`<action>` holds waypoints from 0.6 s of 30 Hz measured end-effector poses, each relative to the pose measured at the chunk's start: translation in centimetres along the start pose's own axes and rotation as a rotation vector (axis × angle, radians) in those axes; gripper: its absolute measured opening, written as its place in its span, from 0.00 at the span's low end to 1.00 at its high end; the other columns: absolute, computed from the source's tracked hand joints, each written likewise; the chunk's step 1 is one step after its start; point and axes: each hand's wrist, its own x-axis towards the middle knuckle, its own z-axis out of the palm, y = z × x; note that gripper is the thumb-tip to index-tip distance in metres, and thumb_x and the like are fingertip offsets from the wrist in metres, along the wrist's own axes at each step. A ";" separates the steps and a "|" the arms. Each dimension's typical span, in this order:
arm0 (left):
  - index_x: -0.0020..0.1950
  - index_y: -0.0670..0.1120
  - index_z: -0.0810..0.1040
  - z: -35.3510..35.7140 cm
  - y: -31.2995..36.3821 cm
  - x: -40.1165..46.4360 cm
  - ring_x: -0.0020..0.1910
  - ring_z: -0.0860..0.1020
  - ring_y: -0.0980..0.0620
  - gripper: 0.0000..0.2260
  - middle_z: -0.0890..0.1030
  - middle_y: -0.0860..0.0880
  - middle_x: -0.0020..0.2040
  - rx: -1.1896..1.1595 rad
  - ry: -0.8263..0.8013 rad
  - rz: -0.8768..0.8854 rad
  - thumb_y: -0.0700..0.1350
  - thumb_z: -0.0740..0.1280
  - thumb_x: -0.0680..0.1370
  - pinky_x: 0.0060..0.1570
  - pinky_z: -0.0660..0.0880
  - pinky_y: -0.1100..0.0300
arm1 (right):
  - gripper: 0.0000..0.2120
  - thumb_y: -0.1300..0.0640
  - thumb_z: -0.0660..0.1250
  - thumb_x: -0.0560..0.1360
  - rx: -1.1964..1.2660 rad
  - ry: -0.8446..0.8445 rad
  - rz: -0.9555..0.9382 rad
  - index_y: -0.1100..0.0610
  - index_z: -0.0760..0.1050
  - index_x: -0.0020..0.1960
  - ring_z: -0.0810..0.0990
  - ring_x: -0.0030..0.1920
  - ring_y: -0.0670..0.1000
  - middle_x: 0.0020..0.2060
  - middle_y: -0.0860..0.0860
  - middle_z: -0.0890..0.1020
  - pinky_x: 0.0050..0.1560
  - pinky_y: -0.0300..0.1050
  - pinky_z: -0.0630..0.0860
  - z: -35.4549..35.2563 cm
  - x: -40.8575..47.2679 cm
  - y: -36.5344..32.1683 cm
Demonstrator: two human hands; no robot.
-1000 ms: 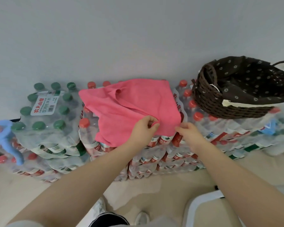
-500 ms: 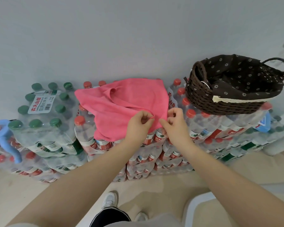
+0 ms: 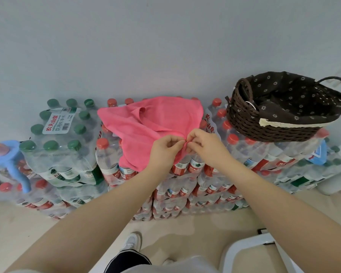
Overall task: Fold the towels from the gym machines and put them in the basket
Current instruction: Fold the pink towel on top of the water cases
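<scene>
Towel (image 3: 156,125) lies rumpled on the bottle packs (image 3: 114,174); our right hand (image 3: 203,146) has closed in beside the left hand (image 3: 165,149), both pinching its near corner; folding begins, basket (image 3: 274,131) waits right

pink towel (image 3: 150,123) lies rumpled on bottle packs, left of empty dark basket (image 3: 280,133).

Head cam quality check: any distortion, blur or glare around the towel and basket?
Head view: wide-angle bowing curves the bottle packs; light flat, shadows soft; pink towel and both pinching hands, left hand, right hand, sharp; basket clear; blurred streak at the right edge; no strong glare.
</scene>
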 end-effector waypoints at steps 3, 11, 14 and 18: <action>0.37 0.47 0.78 -0.2 0.0 -0.1 0.28 0.72 0.57 0.08 0.77 0.51 0.30 0.019 -0.004 0.002 0.38 0.67 0.75 0.32 0.71 0.63 | 0.04 0.58 0.63 0.77 -0.077 0.029 0.010 0.52 0.69 0.44 0.81 0.41 0.48 0.35 0.48 0.83 0.48 0.50 0.77 0.0 0.2 -0.2; 0.41 0.47 0.75 -0.4 0.4 -0.6 0.30 0.73 0.59 0.04 0.76 0.52 0.35 0.033 -0.058 -0.013 0.41 0.70 0.73 0.32 0.71 0.67 | 0.10 0.59 0.66 0.73 -0.135 0.145 -0.027 0.52 0.64 0.42 0.75 0.33 0.49 0.33 0.50 0.77 0.40 0.53 0.75 0.7 0.2 -0.1; 0.39 0.47 0.75 -0.6 1.0 -0.8 0.26 0.71 0.62 0.08 0.76 0.51 0.33 0.048 -0.029 0.002 0.36 0.67 0.74 0.27 0.70 0.70 | 0.09 0.59 0.65 0.74 -0.103 0.141 -0.099 0.51 0.65 0.41 0.78 0.36 0.56 0.34 0.56 0.79 0.41 0.58 0.76 0.4 -0.2 0.3; 0.39 0.44 0.76 -0.3 2.0 -1.2 0.29 0.74 0.55 0.07 0.76 0.48 0.33 -0.088 0.002 -0.081 0.34 0.67 0.74 0.33 0.74 0.65 | 0.07 0.65 0.62 0.75 0.145 0.083 -0.088 0.54 0.68 0.47 0.80 0.46 0.52 0.41 0.48 0.79 0.49 0.49 0.76 0.5 -0.8 0.3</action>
